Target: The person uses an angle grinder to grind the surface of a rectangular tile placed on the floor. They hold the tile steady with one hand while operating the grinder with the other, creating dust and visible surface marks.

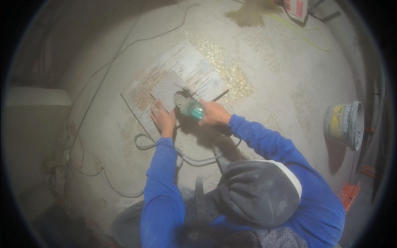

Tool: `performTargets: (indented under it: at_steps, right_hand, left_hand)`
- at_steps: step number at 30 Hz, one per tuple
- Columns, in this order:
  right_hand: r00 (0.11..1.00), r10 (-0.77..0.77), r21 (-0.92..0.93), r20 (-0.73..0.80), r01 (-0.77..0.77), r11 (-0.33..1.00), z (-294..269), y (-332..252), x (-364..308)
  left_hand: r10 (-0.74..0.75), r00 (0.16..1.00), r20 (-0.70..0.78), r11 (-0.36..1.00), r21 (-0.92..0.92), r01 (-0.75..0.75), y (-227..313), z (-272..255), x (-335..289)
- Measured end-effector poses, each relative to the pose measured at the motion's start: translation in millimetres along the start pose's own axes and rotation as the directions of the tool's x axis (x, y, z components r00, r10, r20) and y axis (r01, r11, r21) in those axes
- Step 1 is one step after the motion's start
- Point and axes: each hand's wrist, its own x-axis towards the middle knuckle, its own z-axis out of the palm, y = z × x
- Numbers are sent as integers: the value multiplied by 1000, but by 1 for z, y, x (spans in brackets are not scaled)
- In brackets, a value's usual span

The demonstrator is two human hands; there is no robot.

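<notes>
My right hand [215,113] is closed round the body of a green angle grinder [193,108]. Its disc end, partly under a guard, meets the right edge of a grey tile [167,86] with fine ridges on its face. Flat on the near part of that tile lies my left hand [163,119], fingers stretched out. Beneath the tile is a larger pale board [198,68], its surface scored with many brownish cut lines. A dark cord [198,159] runs across the floor near the grinder. The exact contact of the disc is hard to make out.
Yellowish chips [233,76] are scattered beside the board. A bucket with a yellow label [341,120] stands at the right, near a red-orange tool [350,195]. At the far side are a straw broom [252,14] and a red-and-white bag [296,8]. Long cables [120,53] cross the floor at left.
</notes>
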Motion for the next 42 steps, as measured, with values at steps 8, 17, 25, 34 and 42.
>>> performTargets:
  at_steps: [8, 17, 25, 34, 42]
  right_hand:
    - [999, 26, -25, 25, -25, 999, 0, -2, 3]
    - [999, 23, -34, 32, -22, 999, 5, -1, 10]
    - [999, 28, -34, 43, -27, 999, 5, 0, 14]
    - [998, 26, -8, 51, -26, 1000, -2, -4, 1]
    - [998, 18, -15, 58, -17, 1000, -1, -3, 3]
  left_hand:
    - [-10, 1000, 1, 1000, 6, 10, 1, 0, 0]
    - [-22, 1000, 5, 1000, 0, 22, 0, 2, 1]
    - [-5, 1000, -3, 1000, 12, 5, -2, 3, 1]
    - [7, 1000, -10, 1000, 14, -6, -6, 8, 3]
    - [4, 1000, -5, 1000, 9, -4, -2, 2, 1]
